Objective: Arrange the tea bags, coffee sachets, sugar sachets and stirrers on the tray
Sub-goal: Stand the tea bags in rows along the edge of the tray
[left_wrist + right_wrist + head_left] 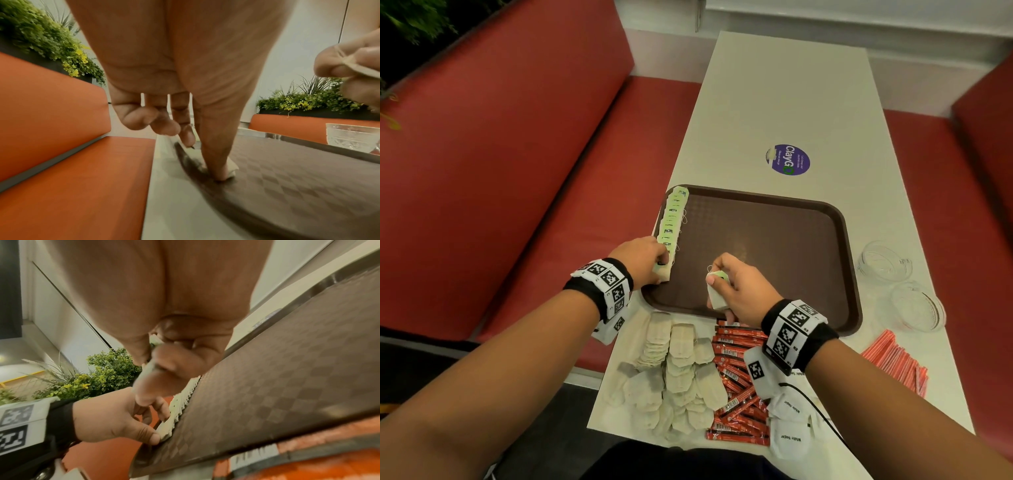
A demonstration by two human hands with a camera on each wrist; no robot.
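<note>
A brown tray lies on the white table. Along its left edge runs a row of tea bags with green tags, also seen in the right wrist view as a white row. My left hand is at the row's near end and pinches a tea bag down on the tray between thumb and forefinger. My right hand hovers over the tray's front part and grips another tea bag with its green tag upward.
In front of the tray lie a heap of loose tea bags, red coffee sachets, white sugar sachets and red stirrers. Two glass bowls stand right of the tray. Red benches flank the table.
</note>
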